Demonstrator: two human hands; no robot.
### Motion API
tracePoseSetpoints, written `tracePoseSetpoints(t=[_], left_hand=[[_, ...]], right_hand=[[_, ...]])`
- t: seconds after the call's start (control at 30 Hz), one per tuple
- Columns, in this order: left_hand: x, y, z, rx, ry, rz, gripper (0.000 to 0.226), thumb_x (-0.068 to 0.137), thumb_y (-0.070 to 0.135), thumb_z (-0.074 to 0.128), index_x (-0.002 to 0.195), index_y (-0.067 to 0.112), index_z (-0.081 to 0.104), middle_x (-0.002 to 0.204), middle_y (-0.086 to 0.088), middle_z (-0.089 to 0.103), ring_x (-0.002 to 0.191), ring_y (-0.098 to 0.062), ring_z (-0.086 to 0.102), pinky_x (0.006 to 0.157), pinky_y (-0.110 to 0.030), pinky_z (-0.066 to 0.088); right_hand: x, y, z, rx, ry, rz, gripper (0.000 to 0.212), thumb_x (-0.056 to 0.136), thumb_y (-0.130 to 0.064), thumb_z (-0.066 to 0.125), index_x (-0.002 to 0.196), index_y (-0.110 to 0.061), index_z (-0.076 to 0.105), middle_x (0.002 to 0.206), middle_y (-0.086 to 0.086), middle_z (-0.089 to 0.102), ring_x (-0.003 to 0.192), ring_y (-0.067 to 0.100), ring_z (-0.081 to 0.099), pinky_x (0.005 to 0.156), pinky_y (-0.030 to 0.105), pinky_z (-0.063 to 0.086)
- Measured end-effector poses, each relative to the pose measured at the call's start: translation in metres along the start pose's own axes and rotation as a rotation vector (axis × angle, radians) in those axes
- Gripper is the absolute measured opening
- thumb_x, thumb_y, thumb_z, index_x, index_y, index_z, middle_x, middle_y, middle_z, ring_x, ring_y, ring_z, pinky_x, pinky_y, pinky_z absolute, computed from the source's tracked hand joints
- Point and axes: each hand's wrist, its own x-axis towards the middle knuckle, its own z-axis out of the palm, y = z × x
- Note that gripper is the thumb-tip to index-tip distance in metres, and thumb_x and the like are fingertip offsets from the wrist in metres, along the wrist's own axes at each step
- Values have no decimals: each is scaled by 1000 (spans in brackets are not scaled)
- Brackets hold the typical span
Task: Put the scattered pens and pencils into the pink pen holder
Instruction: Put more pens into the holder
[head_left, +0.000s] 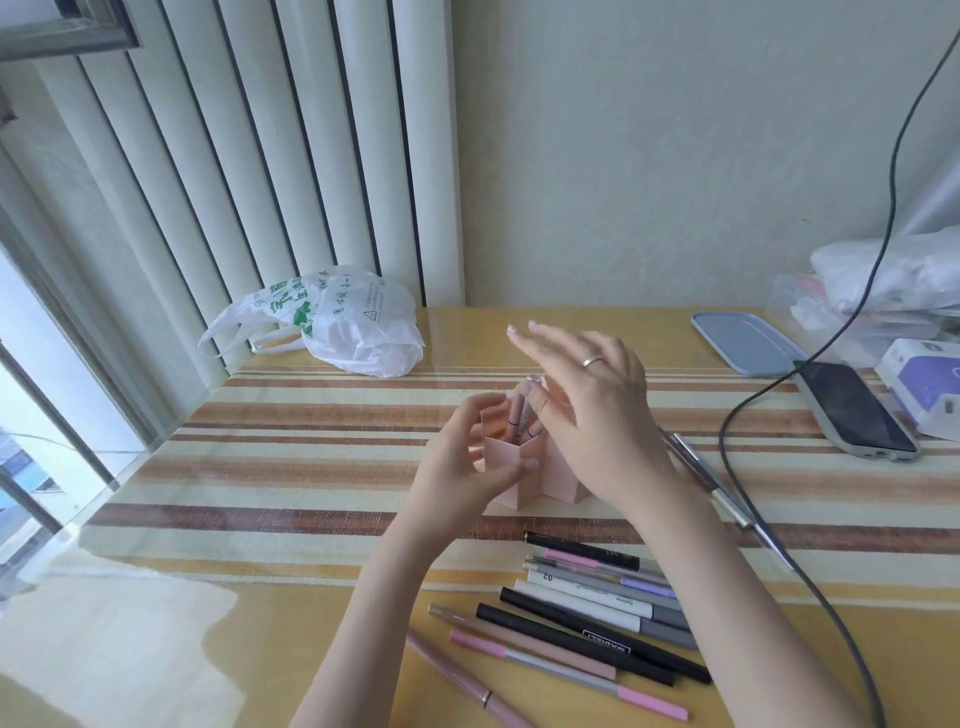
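Note:
The pink pen holder (511, 470) stands mid-table on the striped cloth. My left hand (470, 457) grips its front and left walls. My right hand (587, 400) hovers over its right side with fingers spread, the thumb touching a glittery pen (527, 402) that stands in the holder beside a pink pen (514, 415). Several pens and pencils (587, 608) lie in a row in front of the holder, partly under my right forearm. A silver pen (711, 483) lies to the right.
A white plastic bag (343, 322) sits at the back left. At the right are a phone (852, 410), a blue lid (743, 340), a purple-white box (924, 384) and a grey cable (737, 467) crossing the table. The wall and blinds stand behind.

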Motion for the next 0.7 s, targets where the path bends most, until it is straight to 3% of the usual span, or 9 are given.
tracePoseSetpoints(t=[0.07, 0.13, 0.23, 0.33, 0.47, 0.57, 0.7], left_hand=[[-1, 1, -4, -4, -7, -20, 55, 74, 13, 79, 120, 26, 52, 119, 10, 63, 109, -7, 59, 93, -29, 47], [-3, 2, -6, 12, -15, -34, 55, 73, 16, 79, 119, 28, 51, 119, 11, 62, 109, -5, 57, 94, -32, 47], [-8, 7, -5, 65, -3, 2, 55, 75, 25, 72, 122, 32, 46, 121, 18, 51, 115, 0, 47, 94, -26, 39], [-16, 15, -1, 113, 168, 104, 52, 71, 30, 57, 121, 25, 45, 119, 11, 47, 111, -10, 45, 88, -21, 36], [-25, 27, 2, 231, 336, 315, 26, 71, 23, 48, 96, 15, 56, 94, 6, 53, 89, -15, 50, 78, -27, 42], [-31, 35, 9, 290, 304, 397, 18, 72, 19, 48, 80, 11, 62, 81, 7, 54, 79, -17, 50, 71, -26, 41], [-36, 39, 15, 460, 215, 508, 22, 76, 22, 53, 74, 9, 71, 76, 1, 66, 74, -22, 56, 66, -29, 46]], right_hand=[[-2, 1, -8, 63, 133, -9, 25, 87, -18, 64, 113, -16, 66, 114, 0, 66, 105, 26, 52, 92, 43, 41], [-11, 6, -18, 99, 246, -9, 10, 84, -12, 67, 93, -12, 64, 89, -2, 65, 86, 20, 53, 77, 33, 44], [-38, 17, -27, 150, 141, 108, 14, 81, -12, 70, 81, -21, 59, 72, -15, 56, 66, 5, 45, 62, 22, 38], [-70, 31, -30, 170, -210, 303, 17, 80, -26, 73, 74, -37, 61, 73, -18, 58, 67, 3, 50, 59, 19, 37], [-101, 41, -31, 183, -518, 475, 10, 76, -44, 74, 74, -47, 64, 87, -18, 59, 80, 2, 53, 65, 21, 37], [-107, 41, -28, 137, -489, 492, 16, 76, -39, 75, 69, -42, 61, 80, -17, 56, 74, 0, 50, 61, 21, 35], [-102, 33, -33, 104, -358, 432, 9, 78, -46, 70, 76, -48, 62, 73, -22, 63, 73, -2, 58, 64, 26, 48]])
